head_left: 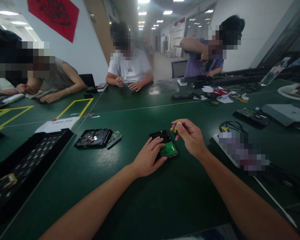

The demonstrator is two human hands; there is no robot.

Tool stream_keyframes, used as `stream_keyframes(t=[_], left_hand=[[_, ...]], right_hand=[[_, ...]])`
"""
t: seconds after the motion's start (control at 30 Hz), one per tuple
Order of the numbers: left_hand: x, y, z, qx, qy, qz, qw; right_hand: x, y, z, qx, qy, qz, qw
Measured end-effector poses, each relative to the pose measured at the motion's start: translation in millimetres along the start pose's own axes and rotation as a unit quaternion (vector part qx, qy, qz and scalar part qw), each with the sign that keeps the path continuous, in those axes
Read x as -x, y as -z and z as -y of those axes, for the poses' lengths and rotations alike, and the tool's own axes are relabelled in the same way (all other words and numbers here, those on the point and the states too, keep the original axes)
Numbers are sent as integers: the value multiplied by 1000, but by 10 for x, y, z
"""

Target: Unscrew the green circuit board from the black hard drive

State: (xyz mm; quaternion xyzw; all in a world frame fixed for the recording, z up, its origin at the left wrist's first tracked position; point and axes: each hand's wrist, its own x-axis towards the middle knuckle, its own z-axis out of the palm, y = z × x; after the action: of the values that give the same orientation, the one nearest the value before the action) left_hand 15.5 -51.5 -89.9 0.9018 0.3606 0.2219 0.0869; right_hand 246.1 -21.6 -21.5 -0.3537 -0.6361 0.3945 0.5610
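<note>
A hard drive (169, 150) with a green circuit board lies on the dark green table in front of me. My left hand (148, 157) rests over its left part, fingers spread flat and the thumb along the near edge, covering some of it. My right hand (193, 139) is closed round the yellow-and-black handle of a small screwdriver (177, 127), held upright over the drive's right side. I cannot tell whether its tip touches the drive. To the left lie another hard drive (93, 138) and a loose circuit board (115, 138).
A long black tray (31, 166) stands at the left. On the right are a white-edged device with a blurred screen (240, 151), cables (232, 126), another hard drive (251, 117) and a grey metal box (286, 113). Three people sit across the table, near red scissors (220, 92) and a bottle (274, 72).
</note>
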Motion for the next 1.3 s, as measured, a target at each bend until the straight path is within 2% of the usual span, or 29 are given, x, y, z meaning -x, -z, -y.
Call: stream_keyframes(t=[0.2, 0.37, 0.67, 1.03, 1.3], left_hand=[[-1, 1, 0, 4, -1, -3, 1000], [-1, -4, 6, 8, -4, -6, 1000], [-1, 15, -9, 9, -4, -6, 1000], [7, -1, 11, 8, -5, -4, 1000], [-1, -8, 6, 3, -4, -4, 1000]], right_hand=[[-11, -30, -52, -32, -13, -34, 999], [-12, -37, 10, -48, -4, -8, 999], [-12, 1, -66, -6, -11, -36, 999], [-4, -27, 15, -80, -12, -5, 997], [14, -18, 14, -16, 12, 6, 1000]])
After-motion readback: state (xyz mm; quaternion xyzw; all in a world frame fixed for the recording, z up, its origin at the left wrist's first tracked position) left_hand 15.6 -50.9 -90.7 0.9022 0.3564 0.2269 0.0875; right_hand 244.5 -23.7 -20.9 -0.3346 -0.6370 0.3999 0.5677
